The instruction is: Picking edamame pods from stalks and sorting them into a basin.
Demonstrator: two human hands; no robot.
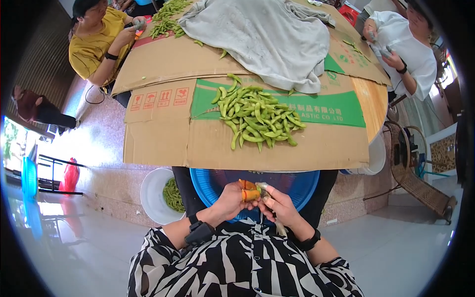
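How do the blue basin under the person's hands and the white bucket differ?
The basin is blue; the bucket is white. The basin looks wider than the bucket. The basin sits below the left hand and right hand, partly hidden by cardboard; the bucket stands off to the left, with green pods inside. Both are round and open-topped.

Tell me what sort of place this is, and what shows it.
Likely an informal indoor workroom, perhaps at home: cardboard covers the table, green pods lie heaped on it, and a white bucket stands on the floor.
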